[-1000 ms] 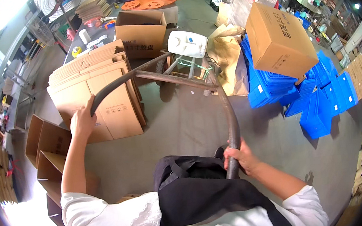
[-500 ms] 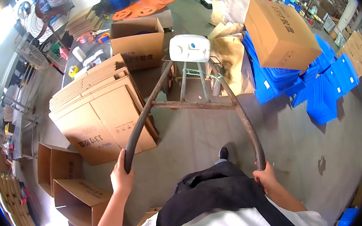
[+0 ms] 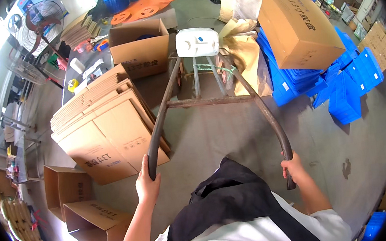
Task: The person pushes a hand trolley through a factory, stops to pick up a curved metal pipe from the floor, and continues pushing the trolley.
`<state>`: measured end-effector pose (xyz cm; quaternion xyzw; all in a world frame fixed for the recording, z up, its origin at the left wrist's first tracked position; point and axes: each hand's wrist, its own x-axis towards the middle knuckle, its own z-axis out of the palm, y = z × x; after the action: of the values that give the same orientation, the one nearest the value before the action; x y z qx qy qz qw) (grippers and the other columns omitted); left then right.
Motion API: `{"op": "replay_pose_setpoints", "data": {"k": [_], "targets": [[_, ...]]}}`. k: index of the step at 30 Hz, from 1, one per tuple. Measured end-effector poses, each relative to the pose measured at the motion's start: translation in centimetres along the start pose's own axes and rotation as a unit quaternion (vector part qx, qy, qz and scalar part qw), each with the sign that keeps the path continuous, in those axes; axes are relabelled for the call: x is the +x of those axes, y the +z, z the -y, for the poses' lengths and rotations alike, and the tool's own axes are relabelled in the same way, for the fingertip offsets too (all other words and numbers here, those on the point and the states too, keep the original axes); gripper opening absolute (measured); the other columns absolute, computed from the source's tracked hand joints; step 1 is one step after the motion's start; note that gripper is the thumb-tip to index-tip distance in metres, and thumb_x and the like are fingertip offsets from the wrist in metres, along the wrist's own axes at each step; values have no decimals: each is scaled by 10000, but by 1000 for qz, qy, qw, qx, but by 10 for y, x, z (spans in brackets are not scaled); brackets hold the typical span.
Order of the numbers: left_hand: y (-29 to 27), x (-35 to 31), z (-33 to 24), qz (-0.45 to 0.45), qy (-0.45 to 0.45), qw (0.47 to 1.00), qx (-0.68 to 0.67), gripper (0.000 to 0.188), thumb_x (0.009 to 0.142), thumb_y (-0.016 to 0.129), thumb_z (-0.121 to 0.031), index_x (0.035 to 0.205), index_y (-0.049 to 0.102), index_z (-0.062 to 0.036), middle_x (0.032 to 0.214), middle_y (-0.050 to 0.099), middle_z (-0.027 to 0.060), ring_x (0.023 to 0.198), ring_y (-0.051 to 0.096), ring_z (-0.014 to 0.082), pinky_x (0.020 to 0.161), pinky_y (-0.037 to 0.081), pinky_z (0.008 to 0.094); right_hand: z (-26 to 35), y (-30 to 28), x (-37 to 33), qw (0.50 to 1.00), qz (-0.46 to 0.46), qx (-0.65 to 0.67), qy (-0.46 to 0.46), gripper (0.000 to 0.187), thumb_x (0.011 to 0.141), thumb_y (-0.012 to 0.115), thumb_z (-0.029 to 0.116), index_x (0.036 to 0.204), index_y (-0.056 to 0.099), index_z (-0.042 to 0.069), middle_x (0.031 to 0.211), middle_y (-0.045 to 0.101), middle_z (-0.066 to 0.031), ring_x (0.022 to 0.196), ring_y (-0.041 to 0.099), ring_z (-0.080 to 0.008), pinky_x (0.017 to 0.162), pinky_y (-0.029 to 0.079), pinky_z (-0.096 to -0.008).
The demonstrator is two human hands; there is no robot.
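A two-wheeled metal hand cart [image 3: 210,101] stretches away in front of me, its long curved handles pointing back at me. My left hand [image 3: 147,185] is closed round the end of the left handle. The right handle is gripped by my right hand [image 3: 293,166], and a little of its tip sticks out below my fingers. On the far end of the cart rests a white plastic jerrycan [image 3: 197,42] with a blue cap. Green cord [image 3: 215,67] is tied across the bars just below the can. Two wheels show partly beside the frame.
Flattened cartons [image 3: 104,151] lean in a stack to the left, with open boxes [image 3: 95,220] nearer. Another open carton [image 3: 141,55] stands by the cart's left wheel. Blue crates [image 3: 287,80], one bearing a large carton [image 3: 300,29], and brown paper [image 3: 246,65] line the right.
The cart's handles have shifted slightly right, with both my hands still on them. My foot, visible before, is now hidden behind the black apron.
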<state>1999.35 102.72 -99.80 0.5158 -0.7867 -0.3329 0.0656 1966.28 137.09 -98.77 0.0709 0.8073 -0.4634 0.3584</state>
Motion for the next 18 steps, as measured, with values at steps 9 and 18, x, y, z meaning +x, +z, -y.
{"op": "replay_pose_setpoints", "data": {"k": [9, 18], "targets": [[27, 95, -46, -13, -6, 1000, 4, 810, 769, 662, -101, 1451, 249, -248, 1058, 602, 201, 931, 612, 364, 790, 487, 443, 78, -6, 94, 999, 10, -21, -23, 547, 694, 570, -8, 1223, 435, 27, 590, 473, -63, 350, 448, -174, 344, 383, -330], [12, 210, -99, -5, -40, 999, 35, 790, 797, 639, -145, 1459, 229, -282, 890, 641, 169, 723, 639, 309, 630, 499, 408, 174, 23, 162, 993, 68, 0, -92, 447, 758, 632, 41, 1165, 449, 30, 574, 482, -52, 360, 465, -160, 341, 381, -318]]}}
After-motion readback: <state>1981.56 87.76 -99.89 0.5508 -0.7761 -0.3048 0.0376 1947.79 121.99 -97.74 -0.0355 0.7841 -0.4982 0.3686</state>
